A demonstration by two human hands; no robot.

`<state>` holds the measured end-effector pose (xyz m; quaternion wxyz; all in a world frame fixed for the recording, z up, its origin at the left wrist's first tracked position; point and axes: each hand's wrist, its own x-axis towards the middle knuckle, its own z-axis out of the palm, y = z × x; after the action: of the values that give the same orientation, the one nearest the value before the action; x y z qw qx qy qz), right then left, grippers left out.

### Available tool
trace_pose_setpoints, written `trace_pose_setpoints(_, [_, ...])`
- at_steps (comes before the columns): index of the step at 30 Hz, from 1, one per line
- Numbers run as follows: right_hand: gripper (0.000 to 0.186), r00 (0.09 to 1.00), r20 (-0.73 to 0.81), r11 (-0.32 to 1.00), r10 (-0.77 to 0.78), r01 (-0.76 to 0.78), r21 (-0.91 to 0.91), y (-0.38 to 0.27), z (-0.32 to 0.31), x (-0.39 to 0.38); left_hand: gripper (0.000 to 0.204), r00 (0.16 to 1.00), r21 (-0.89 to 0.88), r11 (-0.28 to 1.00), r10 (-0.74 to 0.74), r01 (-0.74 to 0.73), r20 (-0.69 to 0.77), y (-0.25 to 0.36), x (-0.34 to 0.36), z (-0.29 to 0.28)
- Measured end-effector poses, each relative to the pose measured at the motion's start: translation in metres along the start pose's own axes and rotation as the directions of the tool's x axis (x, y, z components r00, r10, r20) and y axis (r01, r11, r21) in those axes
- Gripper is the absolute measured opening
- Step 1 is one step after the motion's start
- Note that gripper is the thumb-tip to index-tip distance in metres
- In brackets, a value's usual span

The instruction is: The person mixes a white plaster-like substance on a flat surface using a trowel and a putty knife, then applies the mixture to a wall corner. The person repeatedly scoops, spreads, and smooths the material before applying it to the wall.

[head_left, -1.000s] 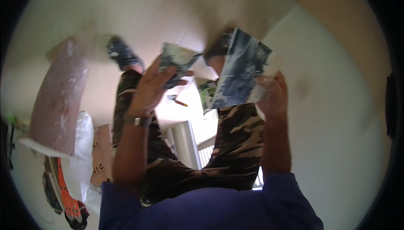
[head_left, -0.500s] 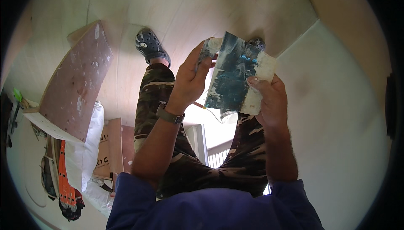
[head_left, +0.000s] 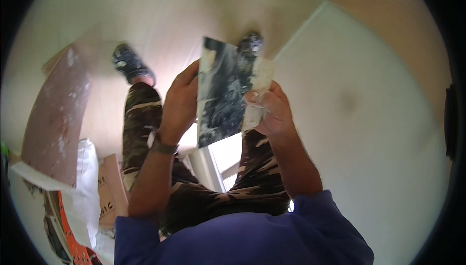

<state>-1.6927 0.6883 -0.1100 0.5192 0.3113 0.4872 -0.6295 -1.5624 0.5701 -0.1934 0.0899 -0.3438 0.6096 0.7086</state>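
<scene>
My right hand (head_left: 274,110) grips a thin flat plate (head_left: 225,90), smeared dark blue-grey and white, by its pale right side. Its thumb lies across the plate's face, while the other fingers are mostly out of sight behind. At the plate's left edge, my left hand (head_left: 180,102) is curled, its fingertips hidden behind the plate. What it holds is covered in this view. The plate is tilted up in front of me, above my knees.
A paint-spotted brown board (head_left: 58,114) leans at the left, with a white sack (head_left: 87,182), a cardboard box (head_left: 111,187) and an orange perforated strip (head_left: 70,236) near it. My shoes (head_left: 131,64) rest on the pale floor. A pale wall (head_left: 369,134) rises at the right.
The view has shifted, so most things appear further left. The plate now covers my left fingers and the small pale blue-grey piece they were gripping. My right hand still holds the plate.
</scene>
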Motion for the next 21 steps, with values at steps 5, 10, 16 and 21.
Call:
trace_pose_setpoints(5, [0.029, 0.998, 0.013, 0.99, -0.055, 0.056, -0.131, -0.066, -0.066, -0.012, 0.035, 0.986, -0.409, 0.898, -0.161, 0.161, 0.034, -0.011, 0.001, -0.01])
trace_pose_setpoints(10, [0.032, 0.976, -0.11, 0.91, -0.189, 0.132, -0.394, -0.158, -0.168, -0.047, 0.03, 0.972, -0.616, 0.756, -0.22, 0.222, 0.08, 0.013, -0.001, -0.031])
trace_pose_setpoints(16, [0.023, 0.919, -0.254, 0.131, -0.302, -0.224, -0.966, -0.257, -0.165, -0.034, 0.034, 0.952, -0.428, 0.851, -0.257, 0.304, 0.165, 0.019, -0.017, -0.036])
trace_pose_setpoints(21, [0.03, 0.978, 0.177, -0.926, -0.109, -0.035, -0.375, -0.285, -0.174, 0.061, 0.038, 0.936, -0.318, 0.88, -0.327, 0.353, 0.132, 0.006, -0.042, -0.059])
